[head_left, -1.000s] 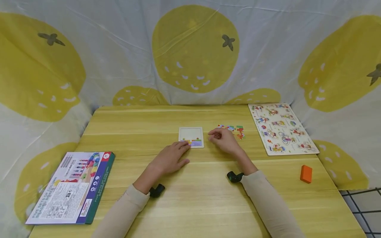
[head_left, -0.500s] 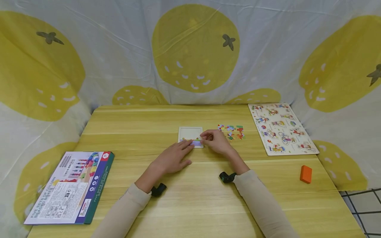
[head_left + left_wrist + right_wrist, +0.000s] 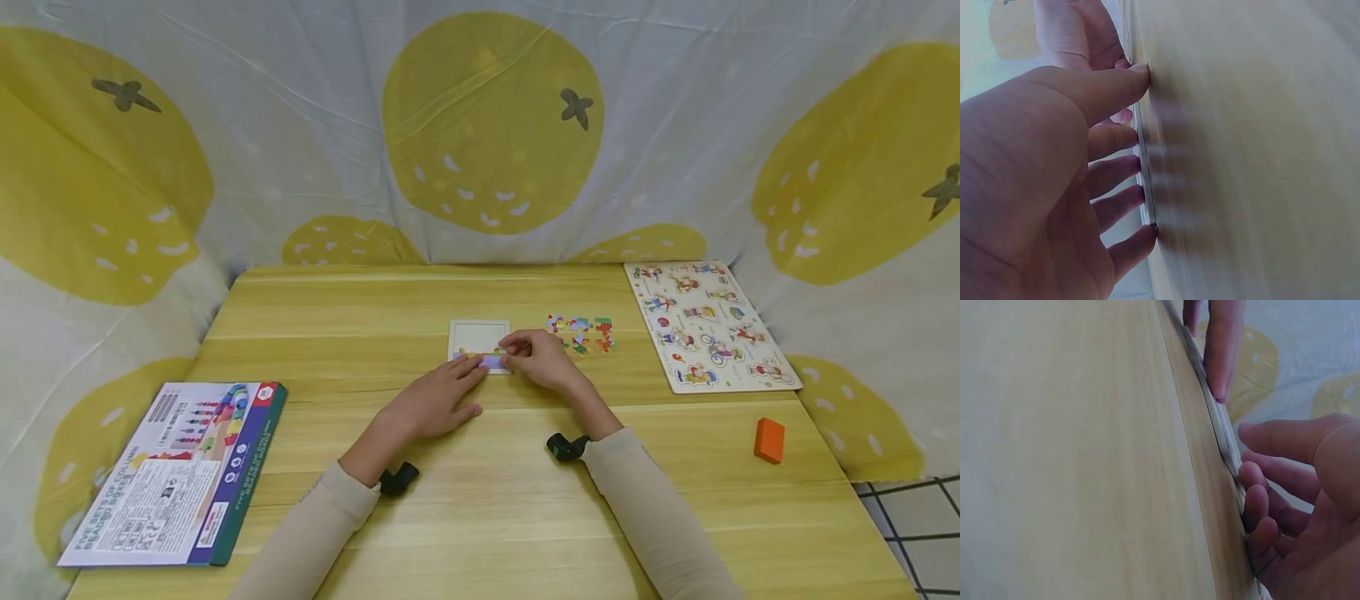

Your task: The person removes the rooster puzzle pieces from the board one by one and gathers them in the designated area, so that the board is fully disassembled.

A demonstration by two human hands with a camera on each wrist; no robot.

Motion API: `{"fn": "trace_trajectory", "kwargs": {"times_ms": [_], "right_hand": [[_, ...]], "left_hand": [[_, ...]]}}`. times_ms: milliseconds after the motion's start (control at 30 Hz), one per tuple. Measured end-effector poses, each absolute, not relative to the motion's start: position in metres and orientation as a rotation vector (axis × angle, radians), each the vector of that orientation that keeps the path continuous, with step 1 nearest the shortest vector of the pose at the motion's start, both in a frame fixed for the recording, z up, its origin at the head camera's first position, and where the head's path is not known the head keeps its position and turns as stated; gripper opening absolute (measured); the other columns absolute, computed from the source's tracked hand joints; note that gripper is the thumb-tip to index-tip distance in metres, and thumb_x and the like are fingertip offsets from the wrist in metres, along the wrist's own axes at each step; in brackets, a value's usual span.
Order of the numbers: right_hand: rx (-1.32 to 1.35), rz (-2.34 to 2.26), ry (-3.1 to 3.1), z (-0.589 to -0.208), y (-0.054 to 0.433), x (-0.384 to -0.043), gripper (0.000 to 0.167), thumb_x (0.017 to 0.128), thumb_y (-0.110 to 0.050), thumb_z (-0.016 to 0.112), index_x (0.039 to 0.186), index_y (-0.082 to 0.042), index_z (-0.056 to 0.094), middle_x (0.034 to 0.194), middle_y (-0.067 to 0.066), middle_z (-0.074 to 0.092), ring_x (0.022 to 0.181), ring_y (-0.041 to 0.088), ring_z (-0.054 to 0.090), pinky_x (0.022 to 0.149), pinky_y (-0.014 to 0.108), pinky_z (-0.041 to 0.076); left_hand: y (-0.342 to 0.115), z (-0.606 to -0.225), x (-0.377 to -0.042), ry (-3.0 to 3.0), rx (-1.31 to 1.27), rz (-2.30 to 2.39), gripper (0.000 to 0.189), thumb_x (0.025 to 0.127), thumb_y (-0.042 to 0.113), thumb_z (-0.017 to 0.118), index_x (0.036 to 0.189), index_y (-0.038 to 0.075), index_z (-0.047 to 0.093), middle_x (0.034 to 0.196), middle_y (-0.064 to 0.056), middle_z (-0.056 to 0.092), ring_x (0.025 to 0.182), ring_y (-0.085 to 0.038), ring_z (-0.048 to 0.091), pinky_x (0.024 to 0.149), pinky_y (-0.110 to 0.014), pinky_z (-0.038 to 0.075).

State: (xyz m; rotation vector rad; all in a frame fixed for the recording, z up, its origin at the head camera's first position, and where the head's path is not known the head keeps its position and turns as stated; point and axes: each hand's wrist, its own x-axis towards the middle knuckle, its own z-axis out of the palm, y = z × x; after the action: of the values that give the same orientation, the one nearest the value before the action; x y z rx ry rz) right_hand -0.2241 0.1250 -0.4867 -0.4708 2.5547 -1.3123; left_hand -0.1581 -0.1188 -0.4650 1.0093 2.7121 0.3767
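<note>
A small square puzzle tray [image 3: 480,336] with a pale rim lies mid-table. Purple and green puzzle pieces [image 3: 492,362] line its near side. My left hand [image 3: 427,398] rests there with fingers extended, fingertips on the near-side pieces. In the left wrist view, the left hand's fingers [image 3: 1116,206] meet the tray's edge. My right hand [image 3: 543,360] is at the tray's right side, thumb and index fingertips over its lower right corner. The right wrist view shows its thumb [image 3: 1279,439] close to the index finger; whether they pinch a piece is not visible.
Several loose puzzle pieces [image 3: 580,323] lie right of the tray, one partly behind the right hand. A large picture board [image 3: 712,329] is at the back right, an orange block [image 3: 769,441] nearer. A boxed toy [image 3: 172,475] lies at the left. A patterned cloth [image 3: 480,125] hangs behind.
My right hand has moved left from beside the loose pieces to the tray's lower right corner, uncovering more of those pieces. The left hand has stayed nearly still, shifting slightly right at first.
</note>
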Motion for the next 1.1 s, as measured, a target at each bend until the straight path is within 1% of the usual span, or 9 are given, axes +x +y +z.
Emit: {"fn": "trace_trajectory", "kwargs": {"times_ms": [433,800,1100], "right_hand": [[-0.524,-1.239,2.578,-0.4906,0.1232,-0.2232,0.028,0.094,-0.016,0.075,0.122,-0.01,0.076,0.102,0.005,0.069,0.081,0.016,0.056,0.072,0.028,0.047],[-0.539,-1.215,2.602,-0.4902,0.1237,-0.224,0.029,0.094,-0.016,0.075,0.122,-0.011,0.076,0.105,0.006,0.069,0.084,0.018,0.056,0.075,0.03,0.047],[-0.534,-1.226,2.623,-0.4912,0.1221,-0.2225,0.028,0.093,-0.015,0.076,0.121,-0.012,0.076,0.106,0.007,0.068,0.083,0.018,0.057,0.075,0.031,0.048]], "left_hand": [[-0.1187,-0.4671,-0.1563,2.701,0.99,0.41,0.066,0.107,0.041,0.054,0.162,0.011,0.034,0.171,-0.011,0.025,0.158,-0.035,0.023,0.127,-0.052,0.027],[-0.119,-0.4665,-0.1572,2.704,0.997,0.391,0.065,0.107,0.042,0.053,0.162,0.012,0.034,0.171,-0.011,0.024,0.158,-0.035,0.022,0.126,-0.052,0.028],[-0.1195,-0.4672,-0.157,2.706,0.999,0.382,0.065,0.108,0.042,0.053,0.163,0.014,0.033,0.171,-0.01,0.023,0.158,-0.035,0.023,0.126,-0.052,0.028]]}}
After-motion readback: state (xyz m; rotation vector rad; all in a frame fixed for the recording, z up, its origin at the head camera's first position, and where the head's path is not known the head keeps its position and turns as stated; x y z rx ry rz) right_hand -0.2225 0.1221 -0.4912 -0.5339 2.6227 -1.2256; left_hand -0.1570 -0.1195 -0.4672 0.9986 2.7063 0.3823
